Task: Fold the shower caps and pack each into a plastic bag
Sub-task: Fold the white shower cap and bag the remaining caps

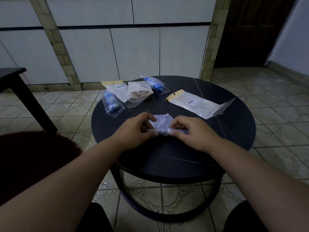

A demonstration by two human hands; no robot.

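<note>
Both forearms reach forward; left hand (136, 129) and right hand (189, 131) sit close together, fingers curled, fingertips pinching inward toward each other.

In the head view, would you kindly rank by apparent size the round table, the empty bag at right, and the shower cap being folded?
1. Round table
2. Empty bag
3. Shower cap, though both hands partly cover it.

Left hand (138, 129) and right hand (189, 131) pinch pale blue-patterned shower cap (161, 124) between them on round dark table (234, 131). Flat empty plastic bag (199, 104) lies beyond right hand. Four filled bags (133, 93) clustered at table's far left edge.
</note>
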